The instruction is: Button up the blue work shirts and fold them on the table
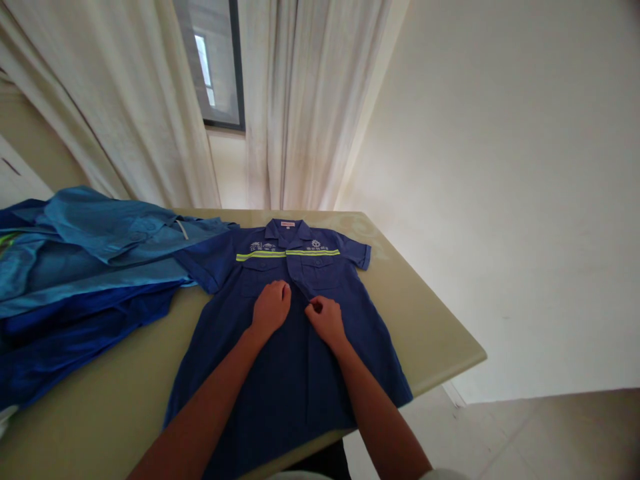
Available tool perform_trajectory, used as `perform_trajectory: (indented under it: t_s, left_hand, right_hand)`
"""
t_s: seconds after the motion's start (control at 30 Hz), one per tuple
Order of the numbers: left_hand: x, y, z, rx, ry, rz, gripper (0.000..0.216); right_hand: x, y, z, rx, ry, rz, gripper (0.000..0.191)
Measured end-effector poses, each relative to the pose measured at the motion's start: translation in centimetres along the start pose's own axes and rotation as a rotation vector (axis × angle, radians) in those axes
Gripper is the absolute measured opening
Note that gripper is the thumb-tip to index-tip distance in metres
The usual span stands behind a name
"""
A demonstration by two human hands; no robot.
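Observation:
A dark blue short-sleeved work shirt lies face up, its collar at the far side and its hem toward me. A yellow-green reflective stripe crosses the chest under white printed marks. My right hand pinches the edge of the front placket below the chest pocket, lifting it slightly. Just left of the placket, my left hand is closed over the shirt front with its fingers curled under. What the left fingers grip, if anything, is hidden.
Piled lighter blue and royal blue garments lie on the left, touching the shirt's left sleeve. The pale table ends in a corner at right, near a white wall. Curtains and a window stand behind.

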State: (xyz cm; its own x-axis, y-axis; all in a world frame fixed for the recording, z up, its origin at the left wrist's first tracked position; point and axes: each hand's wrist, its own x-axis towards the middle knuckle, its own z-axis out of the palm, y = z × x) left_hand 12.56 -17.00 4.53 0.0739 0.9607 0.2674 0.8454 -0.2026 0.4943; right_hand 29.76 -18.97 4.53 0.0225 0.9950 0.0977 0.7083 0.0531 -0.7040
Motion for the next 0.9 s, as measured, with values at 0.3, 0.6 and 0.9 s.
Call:
perform_trajectory:
  t_s: [0.3, 0.6, 0.9]
  left_hand:
    - [-3.5, 1.1, 0.5, -0.036, -0.193, 0.184, 0.012]
    - [-3.6, 1.1, -0.1, -0.269, -0.217, 0.108, 0.022]
    - [-3.9, 1.4, -0.5, -0.046, -0.210, 0.196, 0.030]
  right_hand:
    - [-0.2, 1.2, 0.0, 0.125, -0.062, -0.092, 0.008]
    - [-0.5, 0.4, -0.2, 0.038, -0.082, -0.159, 0.008]
    - [-0.6, 0.4, -0.4, 0.039, -0.135, -0.217, 0.013]
